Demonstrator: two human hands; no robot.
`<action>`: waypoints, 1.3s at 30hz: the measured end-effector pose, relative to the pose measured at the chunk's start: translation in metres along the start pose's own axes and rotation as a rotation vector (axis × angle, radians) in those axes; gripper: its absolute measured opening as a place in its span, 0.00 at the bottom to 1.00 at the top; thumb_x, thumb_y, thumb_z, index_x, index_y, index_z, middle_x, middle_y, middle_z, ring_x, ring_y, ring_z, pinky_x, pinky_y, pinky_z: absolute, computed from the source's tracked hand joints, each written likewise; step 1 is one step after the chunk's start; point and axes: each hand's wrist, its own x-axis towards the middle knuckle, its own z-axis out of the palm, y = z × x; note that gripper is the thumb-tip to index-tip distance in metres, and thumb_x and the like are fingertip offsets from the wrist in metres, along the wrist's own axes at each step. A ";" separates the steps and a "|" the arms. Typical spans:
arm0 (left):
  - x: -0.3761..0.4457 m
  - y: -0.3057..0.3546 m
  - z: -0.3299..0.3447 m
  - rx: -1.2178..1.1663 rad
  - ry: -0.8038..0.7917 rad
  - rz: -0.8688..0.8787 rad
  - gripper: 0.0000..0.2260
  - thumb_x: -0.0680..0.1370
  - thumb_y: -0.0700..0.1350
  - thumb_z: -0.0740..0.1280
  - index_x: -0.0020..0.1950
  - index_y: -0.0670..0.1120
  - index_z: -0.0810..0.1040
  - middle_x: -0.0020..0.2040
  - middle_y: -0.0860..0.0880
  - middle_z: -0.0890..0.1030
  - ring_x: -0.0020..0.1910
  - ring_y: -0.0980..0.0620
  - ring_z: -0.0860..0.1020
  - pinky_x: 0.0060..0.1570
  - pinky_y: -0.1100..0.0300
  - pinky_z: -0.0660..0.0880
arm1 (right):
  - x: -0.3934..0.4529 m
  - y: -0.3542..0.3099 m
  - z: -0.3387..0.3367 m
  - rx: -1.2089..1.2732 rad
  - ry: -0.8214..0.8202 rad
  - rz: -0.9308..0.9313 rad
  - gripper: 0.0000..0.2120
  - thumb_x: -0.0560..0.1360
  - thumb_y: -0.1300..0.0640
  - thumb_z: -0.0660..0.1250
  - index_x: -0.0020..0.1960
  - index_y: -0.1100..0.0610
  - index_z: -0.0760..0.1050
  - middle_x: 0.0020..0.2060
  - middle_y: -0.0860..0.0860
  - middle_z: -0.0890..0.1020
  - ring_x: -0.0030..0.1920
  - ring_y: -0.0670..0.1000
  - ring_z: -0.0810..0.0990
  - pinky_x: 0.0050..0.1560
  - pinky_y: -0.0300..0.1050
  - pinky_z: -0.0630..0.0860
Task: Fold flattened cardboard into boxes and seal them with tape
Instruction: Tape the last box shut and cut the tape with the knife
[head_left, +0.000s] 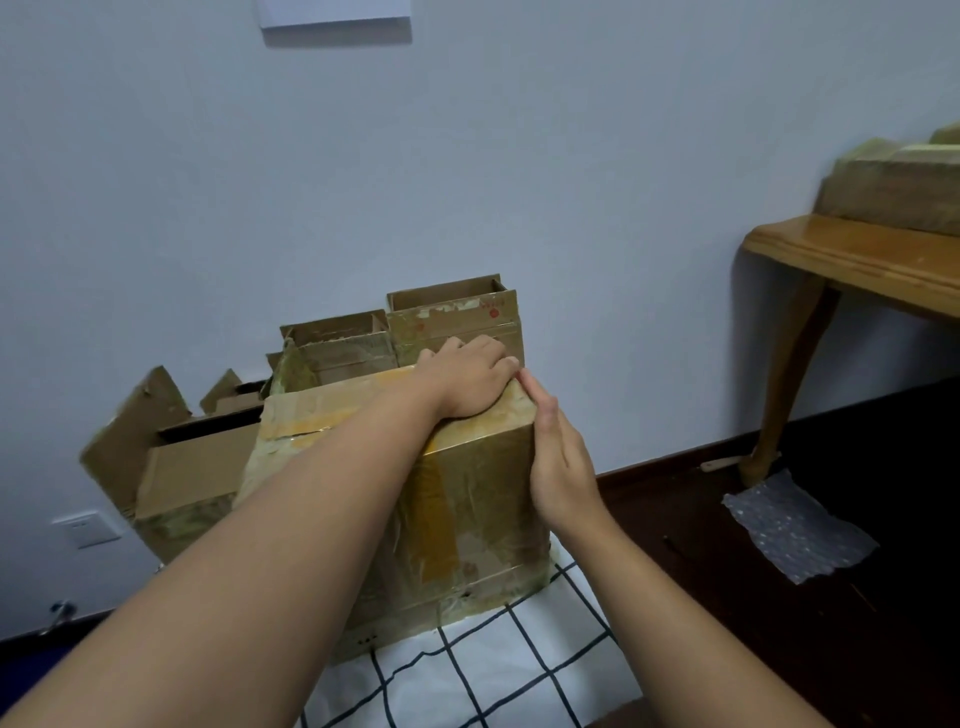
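Box in hand: a taped cardboard box (457, 499) stands upright on a white cloth with a black grid (519, 670), closed on top, with yellow-brown tape running across the top and down the near face.
Left hand (467, 379): lies palm down on the far right top corner of the box, fingers bent over the far edge, pressing rather than gripping.
Right hand (558, 457): flat against the box's right side, fingers straight and pointing up to the top corner; its grip holds nothing.
Step, as I judge it: smoothing the tape down at that corner.
Done so far: this box looks folded and nearly sealed.
Left to do: several open boxes (452, 317) stand behind it against the wall (467, 156), tops untaped.
Tape roll: none that I can see.
Elsewhere: a wooden bench (857, 254) at right carries another wrapped box (893, 192); bubble wrap (795, 525) lies on the dark floor.
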 end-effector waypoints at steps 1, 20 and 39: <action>0.000 0.000 0.000 -0.002 -0.001 0.005 0.19 0.84 0.57 0.47 0.71 0.56 0.69 0.75 0.55 0.66 0.73 0.44 0.61 0.68 0.40 0.56 | -0.004 0.005 0.000 0.000 0.014 -0.041 0.31 0.79 0.34 0.44 0.77 0.45 0.61 0.74 0.42 0.67 0.74 0.40 0.64 0.76 0.46 0.61; 0.000 -0.003 0.004 0.050 -0.002 0.001 0.25 0.84 0.61 0.44 0.81 0.59 0.51 0.82 0.53 0.41 0.80 0.47 0.52 0.75 0.41 0.46 | 0.002 0.000 -0.024 0.780 -0.063 0.377 0.16 0.82 0.58 0.61 0.68 0.57 0.76 0.61 0.57 0.81 0.62 0.52 0.80 0.61 0.49 0.77; -0.095 -0.096 -0.030 -0.209 0.312 -0.595 0.28 0.81 0.56 0.57 0.76 0.42 0.62 0.75 0.38 0.65 0.71 0.37 0.65 0.68 0.43 0.67 | 0.024 -0.066 -0.004 -0.227 -0.031 0.301 0.13 0.83 0.50 0.56 0.53 0.56 0.75 0.46 0.49 0.76 0.46 0.48 0.73 0.39 0.42 0.68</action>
